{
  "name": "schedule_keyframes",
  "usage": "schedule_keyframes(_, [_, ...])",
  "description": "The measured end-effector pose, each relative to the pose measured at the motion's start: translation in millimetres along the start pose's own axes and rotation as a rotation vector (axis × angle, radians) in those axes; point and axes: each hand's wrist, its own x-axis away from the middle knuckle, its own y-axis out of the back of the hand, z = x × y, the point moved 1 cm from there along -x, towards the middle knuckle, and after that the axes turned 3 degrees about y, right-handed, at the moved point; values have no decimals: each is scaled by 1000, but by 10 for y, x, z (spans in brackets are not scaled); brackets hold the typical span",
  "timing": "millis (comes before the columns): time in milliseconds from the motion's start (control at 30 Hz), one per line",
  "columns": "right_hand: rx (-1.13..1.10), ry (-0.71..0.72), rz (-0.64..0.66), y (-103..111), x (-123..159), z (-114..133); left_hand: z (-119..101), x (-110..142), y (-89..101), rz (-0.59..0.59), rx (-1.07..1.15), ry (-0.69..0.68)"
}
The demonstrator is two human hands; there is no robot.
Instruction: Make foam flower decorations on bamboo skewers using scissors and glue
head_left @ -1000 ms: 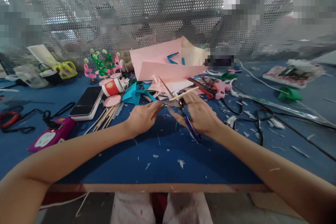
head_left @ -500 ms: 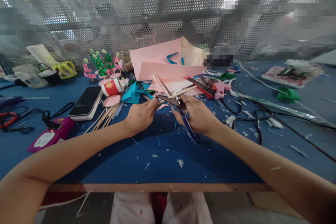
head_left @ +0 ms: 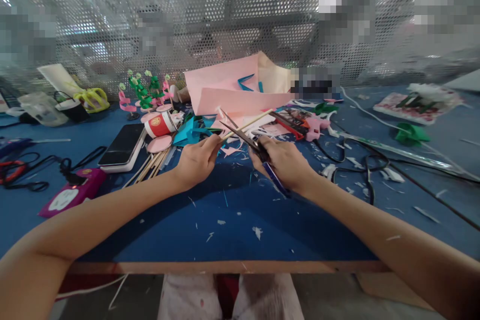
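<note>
My left hand [head_left: 198, 161] is closed on one end of a thin wooden stick [head_left: 258, 119], which points away to the upper right. In my right hand [head_left: 283, 160] is a pair of scissors [head_left: 245, 138] with dark blades and blue handles. The blades are parted and cross the stick just beyond my left fingertips. Behind both hands stands a large folded pink paper sheet [head_left: 240, 101]. Crumpled blue paper [head_left: 191, 132] lies beyond my left hand. Several more wooden sticks [head_left: 152, 166] rest left of it, by a red and white paper cup [head_left: 160, 124] lying on its side.
A phone-like device [head_left: 123, 146] and a purple power adapter [head_left: 75, 192] lie at left, with small paper plants [head_left: 144, 92] behind. To the right are black cables [head_left: 369, 175], a pink glue gun [head_left: 315, 127] and white scraps. A perforated metal screen [head_left: 232, 15] closes off the back.
The scissors have turned and shifted slightly, with their blades now nearer my left fingertips. The stick tilts more steeply and my left hand has moved a little left.
</note>
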Motion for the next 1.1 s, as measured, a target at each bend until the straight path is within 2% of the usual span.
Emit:
schedule_keyframes(300, [40,5,27,-21,9,-60,-2,30,-50,93,-10,8])
schedule_keyframes(567, [-16,138,-24,56,1,-6,-44,97,-76,225,46,-36])
schedule_keyframes(800, [-93,-7,119,41,3,4,-30,67,-60,204,-55,-16])
schedule_keyframes(1100, [-76,-20,119,50,-7,7,0,43,-47,186,-110,-13])
